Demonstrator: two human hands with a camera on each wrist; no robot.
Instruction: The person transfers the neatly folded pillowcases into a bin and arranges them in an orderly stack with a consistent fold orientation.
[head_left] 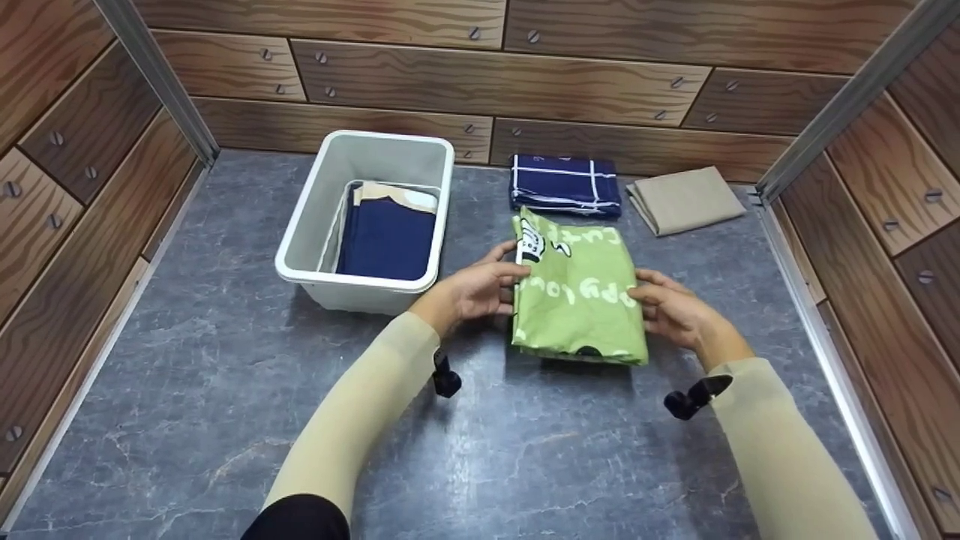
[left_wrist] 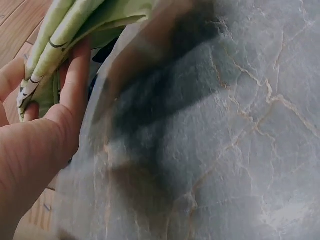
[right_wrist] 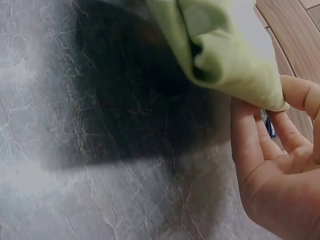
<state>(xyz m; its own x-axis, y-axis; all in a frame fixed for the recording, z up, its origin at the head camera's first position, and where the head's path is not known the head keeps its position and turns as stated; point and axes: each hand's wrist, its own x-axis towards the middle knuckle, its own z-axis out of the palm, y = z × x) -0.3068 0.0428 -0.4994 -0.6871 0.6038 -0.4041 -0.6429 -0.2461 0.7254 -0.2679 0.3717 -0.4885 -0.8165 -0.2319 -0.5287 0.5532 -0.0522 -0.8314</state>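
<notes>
A folded green cloth [head_left: 577, 315] with white lettering and a black-and-white print at one corner is held between both hands, above the dark marbled tabletop. My left hand [head_left: 480, 291] pinches its left edge, thumb on one face and fingers behind, as the left wrist view shows with the layered green folds [left_wrist: 62, 42]. On the opposite side, my right hand [head_left: 679, 311] pinches the right edge; in the right wrist view the cloth's corner [right_wrist: 250, 82] sits between thumb and fingertips. A broad shadow lies on the surface beneath the cloth.
Left of the cloth stands a white plastic bin [head_left: 360, 283] with a folded navy and beige cloth [head_left: 388, 236] inside. Behind lie a folded navy cloth with white lines [head_left: 562, 187] and a folded beige cloth [head_left: 690, 201]. Wood-patterned walls [head_left: 480, 82] enclose the grey marbled surface [head_left: 525, 465].
</notes>
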